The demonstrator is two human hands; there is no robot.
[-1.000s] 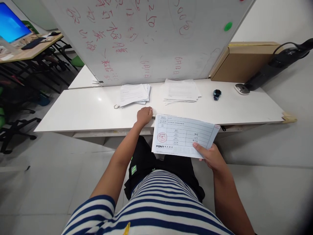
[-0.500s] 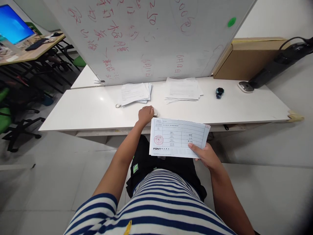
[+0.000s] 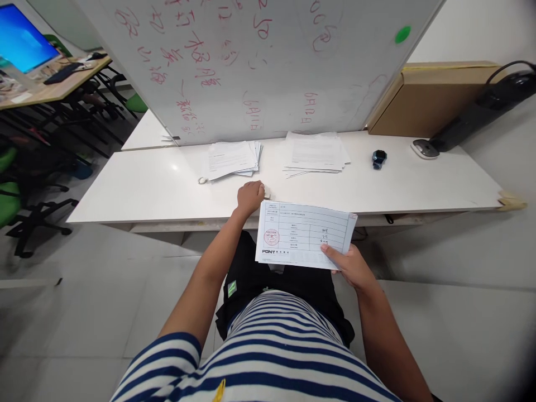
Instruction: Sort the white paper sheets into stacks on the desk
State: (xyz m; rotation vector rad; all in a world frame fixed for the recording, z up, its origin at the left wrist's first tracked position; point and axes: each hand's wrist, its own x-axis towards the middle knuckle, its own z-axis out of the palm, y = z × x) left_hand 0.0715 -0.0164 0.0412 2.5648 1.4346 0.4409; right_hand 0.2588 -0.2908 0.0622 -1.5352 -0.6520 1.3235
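My right hand (image 3: 354, 265) grips a sheaf of printed papers (image 3: 301, 231) by its right end, thumb on top. The top sheet carries a table, a round red stamp and the word PONY. The sheaf is held over my lap, in front of the desk edge. My left hand (image 3: 250, 195) rests closed on the white desk (image 3: 138, 190), just beyond the sheaf's upper left corner. A small pale object (image 3: 267, 194) shows at its fingers, mostly hidden, and I cannot tell what it is.
Two paper piles, a left one (image 3: 232, 159) and a right one (image 3: 316, 151), lie below a whiteboard (image 3: 276, 72). Farther right are a watch (image 3: 379, 159), a computer mouse (image 3: 425, 149), a black cylindrical device (image 3: 481, 111) and a cardboard box (image 3: 435, 100). A small ring-like item (image 3: 202, 180) lies left.
The sheaf in my right hand has shifted very slightly left and tilted a little. My left hand stays in place on the desk. The view has moved slightly.
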